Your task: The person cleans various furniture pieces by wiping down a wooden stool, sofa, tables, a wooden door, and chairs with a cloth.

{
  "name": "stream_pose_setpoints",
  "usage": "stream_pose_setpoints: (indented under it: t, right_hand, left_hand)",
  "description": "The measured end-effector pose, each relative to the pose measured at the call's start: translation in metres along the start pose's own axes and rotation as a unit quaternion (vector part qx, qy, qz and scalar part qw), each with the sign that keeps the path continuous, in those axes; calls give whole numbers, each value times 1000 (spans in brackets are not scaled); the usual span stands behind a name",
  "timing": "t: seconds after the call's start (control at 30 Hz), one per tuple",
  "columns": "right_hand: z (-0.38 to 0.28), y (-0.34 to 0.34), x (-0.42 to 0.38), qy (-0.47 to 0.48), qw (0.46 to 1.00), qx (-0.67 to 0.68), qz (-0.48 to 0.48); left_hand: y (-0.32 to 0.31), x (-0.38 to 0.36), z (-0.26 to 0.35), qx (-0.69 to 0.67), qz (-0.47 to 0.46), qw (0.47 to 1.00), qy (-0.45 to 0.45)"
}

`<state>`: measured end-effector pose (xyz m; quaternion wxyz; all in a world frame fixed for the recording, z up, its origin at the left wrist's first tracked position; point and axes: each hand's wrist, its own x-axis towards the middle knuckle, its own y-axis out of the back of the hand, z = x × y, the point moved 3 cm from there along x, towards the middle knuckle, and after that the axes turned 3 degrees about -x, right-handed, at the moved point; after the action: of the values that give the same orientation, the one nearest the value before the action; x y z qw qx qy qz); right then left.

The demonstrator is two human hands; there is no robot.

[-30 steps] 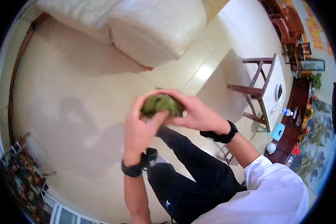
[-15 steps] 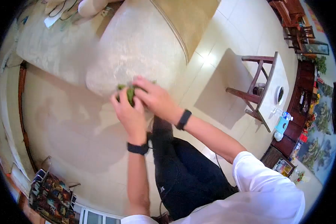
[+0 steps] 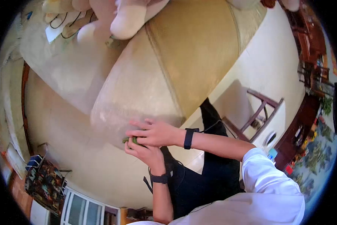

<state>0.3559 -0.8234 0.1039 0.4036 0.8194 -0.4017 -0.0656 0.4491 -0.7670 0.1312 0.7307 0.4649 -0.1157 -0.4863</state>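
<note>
A: Take the head view, your only 1. What is different?

B: Your hands. Compared with 1 second ago, they sit less evenly around the green bundle (image 3: 134, 140): the right now overlaps the left, and only small patches of green show between your fingers.

A: Where is the bundle?

B: Between your 2 hands, by the near end of the pale couch (image 3: 134, 86). I cannot tell whether it touches the couch.

A: And the grip?

B: Your left hand (image 3: 150, 154) is curled onto the bundle from below. Your right hand (image 3: 161, 134) lies across the top, fingers stretched out; I cannot tell if it grips or just rests there.

A: Anything else?

B: Your view takes in more of the couch, with pink soft toys (image 3: 129, 24), by their look, at the top. The white-topped table (image 3: 272, 120) stands well apart on your right.

A: What does that mean for the work?

B: I judge that you are handling the bundle, not setting it down: your left seems to bear it while your right works over it.
</note>
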Motion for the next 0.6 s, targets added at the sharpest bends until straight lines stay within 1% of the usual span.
stream_pose_setpoints:
  t: [0.03,0.1,0.13,0.23,0.3,0.37,0.43,0.47,0.5,0.53,0.57,0.6]
  right_hand:
    - [16,11,0,9,1000,2,-6]
    - [48,36,-3,22,1000,10,0]
    - [65,53,-1,22,1000,21,-1]
    - [131,116,-6,17,999,24,-14]
    - [166,164,-20,13,994,-109,-16]
    - [214,222,-48,-34,987,-150,-47]
    - [258,272,-79,-94,975,-197,-54]
    - [267,303,-85,-249,967,-36,-23]
    - [275,323,-97,-321,946,42,-7]
    - [282,343,-109,-389,914,117,21]
    - [293,352,-131,-322,944,-73,15]
    - [296,354,-150,-246,934,-259,7]
  left_hand:
    - [-14,1,14,-3,8,1000,7]
    - [-43,5,49,45,40,998,-28]
    - [-55,9,67,54,41,997,-22]
    - [-104,26,142,31,66,997,-35]
    - [-138,28,197,-60,16,993,-98]
    - [-182,31,264,25,-26,974,-225]
    - [-222,26,314,-75,-4,967,-244]
    - [-252,24,331,-42,2,963,-265]
    - [-277,23,350,-10,10,958,-287]
    - [-289,21,370,-18,13,955,-296]
    - [-304,17,388,-35,-64,952,-299]
    - [-311,8,399,-47,-140,943,-299]
